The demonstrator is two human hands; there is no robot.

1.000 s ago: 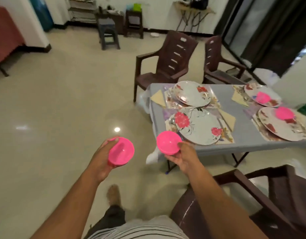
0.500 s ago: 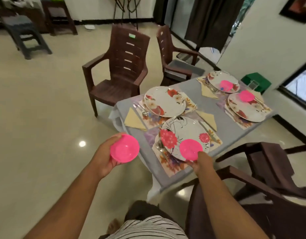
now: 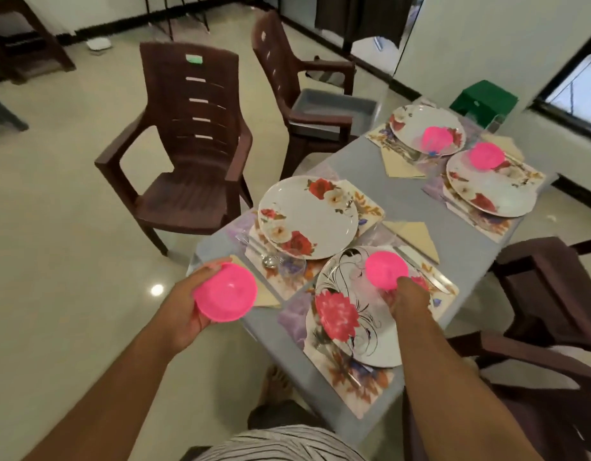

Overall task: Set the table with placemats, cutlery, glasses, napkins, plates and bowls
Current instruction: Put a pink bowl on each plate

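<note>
My left hand [image 3: 179, 309] grips a pink bowl [image 3: 225, 292] just off the table's near-left corner. My right hand [image 3: 408, 299] holds a second pink bowl [image 3: 386, 270] over the far side of the nearest floral plate [image 3: 349, 322]; whether the bowl touches the plate I cannot tell. A second floral plate [image 3: 307, 217] lies bare behind it. Two far plates [image 3: 417, 123] [image 3: 493, 191] each carry a pink bowl [image 3: 437, 139] [image 3: 487, 155]. Placemats, folded beige napkins [image 3: 417, 236], cutlery [image 3: 254, 246] and a clear glass [image 3: 291, 266] lie around the plates on the grey table [image 3: 400, 194].
Brown plastic chairs stand on the left [image 3: 191, 144], at the far side [image 3: 304, 88] with a grey tray on its seat, and at the right [image 3: 550, 294]. A green stool [image 3: 483, 101] sits past the table's far end. Open tiled floor lies to the left.
I have stepped up to the table. My right hand carried its pink bowl from the table's edge out over the nearest plate. My left hand kept its bowl and came up beside the table's corner.
</note>
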